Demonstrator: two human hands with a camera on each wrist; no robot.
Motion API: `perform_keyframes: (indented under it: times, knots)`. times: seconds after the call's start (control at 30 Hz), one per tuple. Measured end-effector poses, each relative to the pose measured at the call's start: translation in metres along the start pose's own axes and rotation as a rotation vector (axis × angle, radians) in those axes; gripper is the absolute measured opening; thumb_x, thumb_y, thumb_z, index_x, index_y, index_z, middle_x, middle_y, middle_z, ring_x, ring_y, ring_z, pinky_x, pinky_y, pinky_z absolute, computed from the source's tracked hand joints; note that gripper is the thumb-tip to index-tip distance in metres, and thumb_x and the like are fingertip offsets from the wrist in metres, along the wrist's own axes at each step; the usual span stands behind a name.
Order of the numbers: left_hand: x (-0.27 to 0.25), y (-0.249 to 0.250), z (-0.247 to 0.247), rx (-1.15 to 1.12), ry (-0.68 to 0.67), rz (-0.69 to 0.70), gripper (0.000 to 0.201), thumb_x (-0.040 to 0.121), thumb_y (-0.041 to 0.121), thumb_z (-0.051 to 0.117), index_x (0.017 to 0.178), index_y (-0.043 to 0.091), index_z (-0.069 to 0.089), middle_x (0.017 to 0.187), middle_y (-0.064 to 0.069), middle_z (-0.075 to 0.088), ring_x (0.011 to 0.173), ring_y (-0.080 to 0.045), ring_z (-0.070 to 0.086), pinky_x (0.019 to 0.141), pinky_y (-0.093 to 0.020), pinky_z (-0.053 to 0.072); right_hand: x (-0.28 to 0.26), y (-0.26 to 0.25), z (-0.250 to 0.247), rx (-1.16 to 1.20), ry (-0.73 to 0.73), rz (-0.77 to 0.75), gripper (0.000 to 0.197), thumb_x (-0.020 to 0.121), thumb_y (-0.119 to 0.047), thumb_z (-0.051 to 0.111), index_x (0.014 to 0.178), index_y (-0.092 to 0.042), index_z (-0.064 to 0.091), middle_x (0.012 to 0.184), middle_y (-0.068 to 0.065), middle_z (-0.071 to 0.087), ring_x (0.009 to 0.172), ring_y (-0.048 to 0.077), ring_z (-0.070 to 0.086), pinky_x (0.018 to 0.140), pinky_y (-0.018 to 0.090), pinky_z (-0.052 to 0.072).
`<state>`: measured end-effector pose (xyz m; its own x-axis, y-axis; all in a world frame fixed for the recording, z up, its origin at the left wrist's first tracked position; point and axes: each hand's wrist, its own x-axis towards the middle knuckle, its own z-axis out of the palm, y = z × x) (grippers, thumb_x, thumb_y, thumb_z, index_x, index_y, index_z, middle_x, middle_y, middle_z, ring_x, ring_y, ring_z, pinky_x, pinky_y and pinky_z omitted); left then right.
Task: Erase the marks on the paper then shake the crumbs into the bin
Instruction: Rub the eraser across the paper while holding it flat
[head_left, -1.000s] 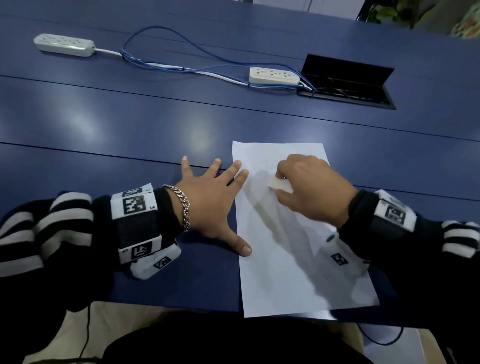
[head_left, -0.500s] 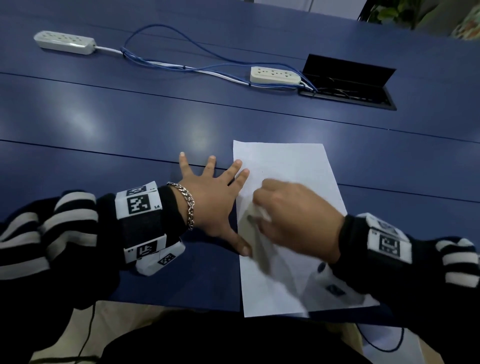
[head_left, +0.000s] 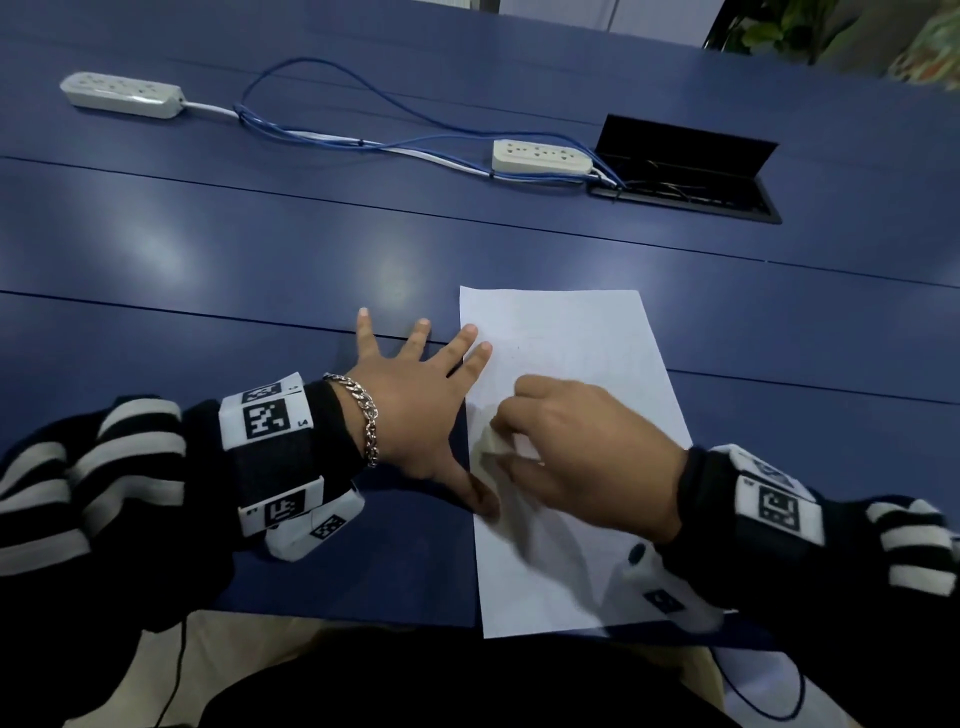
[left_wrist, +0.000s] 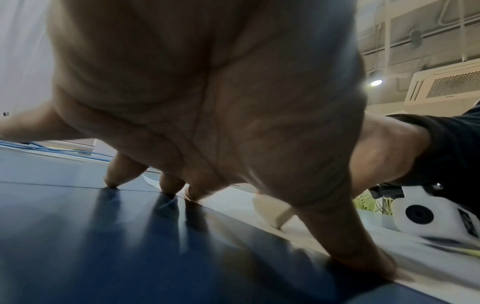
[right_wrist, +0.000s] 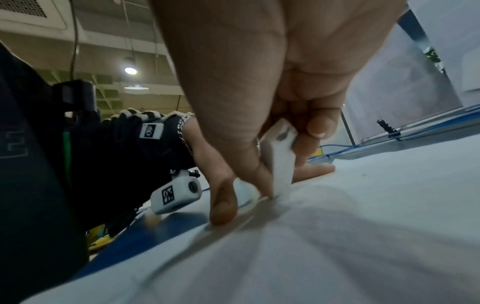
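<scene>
A white sheet of paper (head_left: 582, 364) lies on the blue table (head_left: 260, 260) near its front edge, with faint marks near its upper middle. My left hand (head_left: 421, 395) lies flat with fingers spread; two fingertips and the thumb press the paper's left edge. My right hand (head_left: 582, 457) pinches a white eraser (head_left: 493, 444) and holds its lower end against the paper close to the left edge. In the right wrist view the eraser (right_wrist: 280, 162) stands upright between thumb and fingers, touching the paper (right_wrist: 337, 236). In the left wrist view the left hand (left_wrist: 207, 102) presses down on table and paper. No bin is in view.
Two white power strips (head_left: 122, 96) (head_left: 543, 156) joined by blue and white cables (head_left: 337, 130) lie across the far side of the table. An open black cable hatch (head_left: 685, 171) sits at the back right. The paper's near edge overhangs the table front.
My right hand slid the eraser from the upper middle of the paper down and left toward the left thumb. The left hand stayed pressing the paper's edge.
</scene>
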<state>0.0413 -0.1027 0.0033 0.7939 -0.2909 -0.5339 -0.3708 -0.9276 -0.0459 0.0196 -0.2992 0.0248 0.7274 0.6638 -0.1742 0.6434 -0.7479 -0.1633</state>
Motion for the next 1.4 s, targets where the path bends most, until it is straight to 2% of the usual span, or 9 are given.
perform_keyframes:
  times: [0.17, 0.33, 0.47, 0.57, 0.67, 0.73, 1.07, 1.27, 1.4]
  knots:
    - [-0.008, -0.002, 0.005, 0.004, 0.056, 0.009, 0.149, 0.055, 0.113, 0.020, 0.165, 0.020, -0.017, 0.175, -0.003, -0.014, 0.160, -0.031, -0.016, 0.118, -0.072, -0.015, -0.020, 0.036, -0.007, 0.043, 0.050, 0.171, 0.032, 0.094, -0.046, 0.058, 0.113, -0.023, 0.067, 0.101, -0.006, 0.056, 0.094, 0.021, 0.061, 0.083, 0.040, 0.051]
    - [-0.034, 0.001, 0.001, 0.047, 0.078, 0.119, 0.118, 0.075, 0.096, 0.016, 0.164, 0.020, 0.022, 0.148, -0.004, 0.032, 0.147, -0.025, 0.028, 0.128, -0.060, 0.000, -0.042, 0.055, -0.009, 0.040, -0.008, 0.225, 0.044, 0.089, -0.059, 0.046, 0.115, -0.030, 0.066, 0.102, -0.013, 0.057, 0.094, 0.015, 0.061, 0.084, 0.035, 0.052]
    - [-0.054, -0.004, -0.010, -0.093, 0.042, 0.255, 0.090, 0.082, 0.089, 0.044, 0.152, 0.033, 0.048, 0.142, 0.011, 0.039, 0.134, -0.013, 0.043, 0.127, -0.039, 0.014, -0.048, 0.067, -0.021, 0.038, -0.096, 0.208, 0.031, 0.089, -0.052, 0.060, 0.114, -0.035, 0.067, 0.102, -0.018, 0.058, 0.097, 0.008, 0.059, 0.088, 0.029, 0.049]
    - [-0.039, -0.026, -0.012, -0.192, 0.136, 0.307, 0.098, 0.084, 0.075, 0.066, 0.164, 0.036, 0.026, 0.165, 0.014, 0.025, 0.152, -0.012, 0.025, 0.117, -0.019, 0.013, -0.045, 0.065, -0.031, 0.049, -0.160, 0.157, 0.026, 0.090, -0.051, 0.065, 0.113, -0.040, 0.067, 0.105, -0.020, 0.058, 0.099, 0.005, 0.057, 0.090, 0.028, 0.049]
    - [-0.013, -0.044, -0.007, -0.111, 0.032, 0.283, 0.121, 0.078, 0.084, 0.064, 0.167, 0.038, -0.004, 0.173, 0.015, -0.015, 0.161, -0.019, -0.012, 0.129, -0.045, -0.005, -0.027, 0.052, -0.035, 0.098, -0.094, 0.110, 0.028, 0.090, -0.048, 0.067, 0.116, -0.039, 0.069, 0.110, -0.016, 0.060, 0.100, 0.007, 0.059, 0.090, 0.031, 0.049]
    - [-0.002, -0.045, -0.002, -0.110, -0.025, 0.287, 0.126, 0.073, 0.090, 0.061, 0.164, 0.043, -0.012, 0.171, 0.016, -0.024, 0.159, -0.022, -0.021, 0.128, -0.055, -0.008, -0.012, 0.039, -0.030, 0.111, -0.055, 0.055, 0.031, 0.090, -0.049, 0.066, 0.118, -0.037, 0.070, 0.109, -0.013, 0.063, 0.100, 0.010, 0.061, 0.091, 0.033, 0.050]
    - [0.010, -0.048, 0.006, -0.143, -0.032, 0.299, 0.122, 0.082, 0.087, 0.055, 0.163, 0.037, -0.020, 0.168, 0.022, -0.030, 0.155, -0.018, -0.031, 0.126, -0.058, -0.014, 0.032, 0.035, -0.013, -0.006, 0.022, 0.065, 0.037, 0.092, -0.048, 0.061, 0.120, -0.026, 0.069, 0.107, -0.004, 0.064, 0.103, 0.021, 0.062, 0.087, 0.040, 0.051]
    - [0.015, -0.052, 0.007, -0.116, -0.006, 0.278, 0.118, 0.081, 0.088, 0.054, 0.163, 0.042, -0.017, 0.167, 0.028, -0.026, 0.158, -0.019, -0.024, 0.126, -0.060, -0.009, 0.033, 0.027, -0.009, -0.041, 0.031, 0.082, 0.039, 0.092, -0.049, 0.060, 0.118, -0.022, 0.070, 0.106, -0.002, 0.065, 0.103, 0.023, 0.062, 0.078, 0.031, 0.041]
    - [0.016, -0.049, 0.000, -0.101, -0.021, 0.249, 0.126, 0.076, 0.090, 0.058, 0.163, 0.041, -0.019, 0.167, 0.026, -0.027, 0.158, -0.026, -0.023, 0.123, -0.067, -0.010, 0.020, 0.009, -0.001, 0.011, -0.029, -0.069, 0.030, 0.091, -0.048, 0.060, 0.105, -0.024, 0.070, 0.097, -0.004, 0.060, 0.091, 0.022, 0.062, 0.082, 0.040, 0.051]
